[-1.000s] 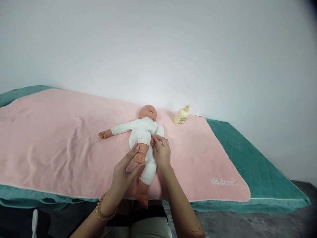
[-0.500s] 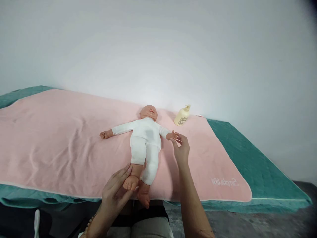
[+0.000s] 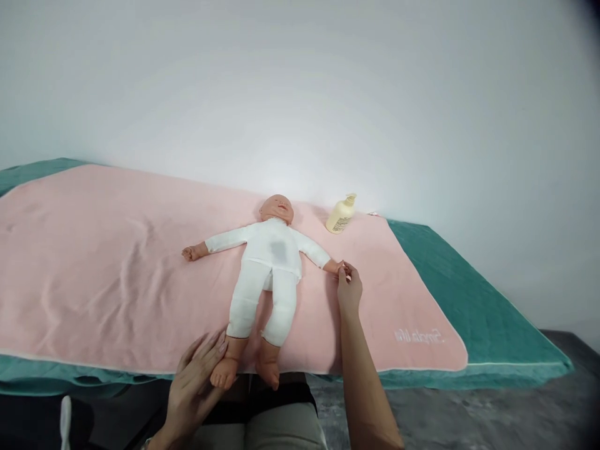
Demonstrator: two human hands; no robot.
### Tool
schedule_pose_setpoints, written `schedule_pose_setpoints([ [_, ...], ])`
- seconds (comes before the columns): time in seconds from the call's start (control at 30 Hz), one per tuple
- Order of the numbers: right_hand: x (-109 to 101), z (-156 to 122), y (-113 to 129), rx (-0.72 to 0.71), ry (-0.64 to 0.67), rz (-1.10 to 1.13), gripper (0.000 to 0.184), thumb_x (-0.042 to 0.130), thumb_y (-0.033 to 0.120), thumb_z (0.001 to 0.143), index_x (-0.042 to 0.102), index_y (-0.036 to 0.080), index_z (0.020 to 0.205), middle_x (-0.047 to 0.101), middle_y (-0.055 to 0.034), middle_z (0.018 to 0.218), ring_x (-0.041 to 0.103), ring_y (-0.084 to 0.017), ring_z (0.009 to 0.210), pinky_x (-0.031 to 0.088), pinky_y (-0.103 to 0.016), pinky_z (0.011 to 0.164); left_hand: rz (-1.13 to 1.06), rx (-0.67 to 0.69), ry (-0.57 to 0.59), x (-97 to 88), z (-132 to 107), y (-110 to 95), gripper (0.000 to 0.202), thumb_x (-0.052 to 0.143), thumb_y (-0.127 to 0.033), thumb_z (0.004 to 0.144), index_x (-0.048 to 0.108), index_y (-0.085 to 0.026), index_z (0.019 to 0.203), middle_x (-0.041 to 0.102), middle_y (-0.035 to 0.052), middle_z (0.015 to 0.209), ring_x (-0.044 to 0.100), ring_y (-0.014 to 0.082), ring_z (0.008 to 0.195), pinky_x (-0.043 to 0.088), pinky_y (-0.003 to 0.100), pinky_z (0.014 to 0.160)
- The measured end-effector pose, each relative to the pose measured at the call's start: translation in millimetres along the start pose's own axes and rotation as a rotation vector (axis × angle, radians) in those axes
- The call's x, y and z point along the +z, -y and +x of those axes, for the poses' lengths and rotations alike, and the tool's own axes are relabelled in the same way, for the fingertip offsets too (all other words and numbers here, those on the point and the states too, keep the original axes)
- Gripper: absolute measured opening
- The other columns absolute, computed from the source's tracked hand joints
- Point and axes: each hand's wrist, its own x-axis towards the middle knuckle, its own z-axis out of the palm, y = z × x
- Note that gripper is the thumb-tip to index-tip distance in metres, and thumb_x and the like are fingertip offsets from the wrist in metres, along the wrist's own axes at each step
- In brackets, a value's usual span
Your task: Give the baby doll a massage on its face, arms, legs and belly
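A baby doll (image 3: 269, 262) in white clothes lies face up on a pink towel (image 3: 117, 269), arms spread and legs stretched toward me. My left hand (image 3: 194, 384) cups the doll's bare foot at the towel's near edge, fingers loosely around it. My right hand (image 3: 349, 289) pinches the doll's small hand out to the side of its body.
A cream pump bottle (image 3: 341, 214) lies tilted beside the doll's head, near the wall. The towel covers a teal-padded table (image 3: 469, 300) that stands against a white wall. My knees show under the table's front edge.
The doll's bent leg has been drawn straight toward me by my left hand. My right hand has pulled the doll's arm from its belly out to the side.
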Motion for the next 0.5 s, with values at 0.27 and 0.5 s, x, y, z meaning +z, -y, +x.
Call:
schedule_pose_setpoints([
  [0.27, -1.1, -0.4, 5.5, 0.028, 0.051, -0.113, 0.051, 0.041, 0.040, 0.084, 0.060, 0.013, 0.123, 0.063, -0.0154, 0.122, 0.062, -0.026, 0.103, 0.049, -0.036, 0.083, 0.060, -0.015, 0.042, 0.2, -6.2, 0.9, 0.064, 0.062, -0.020, 0.084, 0.040, -0.015, 0.144, 0.063, 0.0141, 0.126, 0.055, 0.0272, 0.123, 0.037, 0.042, 0.108],
  [0.5, 0.6, -7.6, 13.5, 0.050, 0.025, 0.068, 0.060, 0.058, 0.052, 0.080, 0.056, 0.015, 0.127, 0.063, -0.0145, 0.122, 0.064, -0.025, 0.100, 0.051, -0.034, 0.082, 0.026, -0.032, -0.013, -0.9, 1.1, -5.1, 0.064, 0.064, -0.017, 0.083, 0.043, -0.016, 0.142, 0.064, 0.0142, 0.124, 0.058, 0.0268, 0.119, 0.041, 0.042, 0.104],
])
